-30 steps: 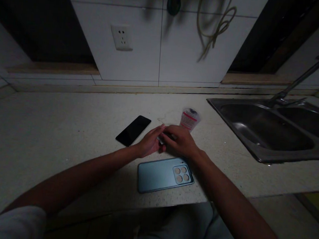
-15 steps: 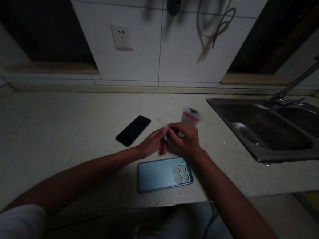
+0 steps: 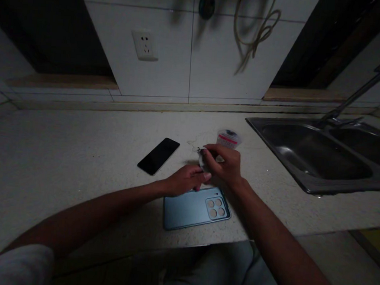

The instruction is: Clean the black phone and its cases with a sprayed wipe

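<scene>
My right hand [image 3: 224, 166] is closed in a pinch around a small pale item [image 3: 201, 157] held just above the counter; what it is I cannot make out. My left hand [image 3: 186, 179] hovers beside it, fingers curled, tips close to the top edge of a light blue phone case [image 3: 188, 209] that lies camera-holes up near the counter's front edge. A black phone [image 3: 158, 155] lies face up to the left of both hands. Behind my right hand stands a small clear container with a red label [image 3: 228, 138].
A steel double sink [image 3: 313, 186] with a faucet [image 3: 356, 95] fills the right side. The speckled counter [image 3: 62, 151] stretches left. On the tiled wall behind are a socket [image 3: 144, 44] and a hanging cord [image 3: 254, 32]. The counter's front edge runs just below the case.
My right hand has lifted slightly and moved back with the small item pinched in it. My left hand has parted from it and dropped toward the phone case.
</scene>
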Tool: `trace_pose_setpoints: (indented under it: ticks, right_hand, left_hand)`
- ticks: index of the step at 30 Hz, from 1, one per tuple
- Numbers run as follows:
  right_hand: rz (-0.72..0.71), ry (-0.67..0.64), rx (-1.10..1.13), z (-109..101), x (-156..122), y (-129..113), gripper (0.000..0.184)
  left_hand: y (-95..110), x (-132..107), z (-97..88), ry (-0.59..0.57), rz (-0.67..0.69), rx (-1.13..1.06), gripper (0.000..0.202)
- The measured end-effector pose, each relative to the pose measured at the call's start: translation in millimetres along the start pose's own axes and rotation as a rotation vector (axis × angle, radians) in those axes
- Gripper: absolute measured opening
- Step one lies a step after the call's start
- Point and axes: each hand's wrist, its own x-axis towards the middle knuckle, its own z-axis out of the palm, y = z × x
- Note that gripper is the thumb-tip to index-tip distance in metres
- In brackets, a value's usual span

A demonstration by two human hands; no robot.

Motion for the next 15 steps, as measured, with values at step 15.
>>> trace_pose_setpoints:
  ticks: [15]
  right_hand:
    - [-0.003,0.024,0.008,-1,1,1,0.012]
  left_hand:
    - [17,-16,13.7,-0.138,0.235,0.744,0.059]
